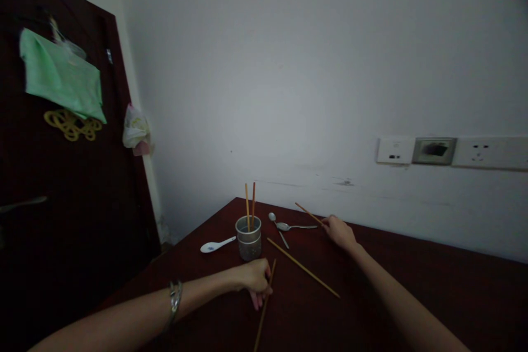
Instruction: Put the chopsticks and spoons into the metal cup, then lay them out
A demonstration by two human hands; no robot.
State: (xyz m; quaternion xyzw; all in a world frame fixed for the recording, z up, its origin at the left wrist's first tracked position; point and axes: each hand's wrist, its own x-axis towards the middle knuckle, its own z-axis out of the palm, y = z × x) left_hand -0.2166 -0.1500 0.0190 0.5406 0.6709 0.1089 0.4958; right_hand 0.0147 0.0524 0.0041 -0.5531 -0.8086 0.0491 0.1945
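My left hand (256,280), with a bracelet at the wrist, pinches a wooden chopstick (262,319) near the front of the table. My right hand (339,232) is closed on one end of another chopstick (308,213), whose other end points back toward the wall. Between the hands a third chopstick (303,268) lies slantwise on the table. A metal cup (249,245) stands just behind my left hand, with two chopsticks (251,203) upright in it.
On the dark red table (412,269) lie a white spoon (216,245) left of the cup and two metal spoons, one long-handled (280,234) and one sideways (299,226). A white wall (289,93) with sockets (433,151) rises behind. A dark door (82,192) stands left.
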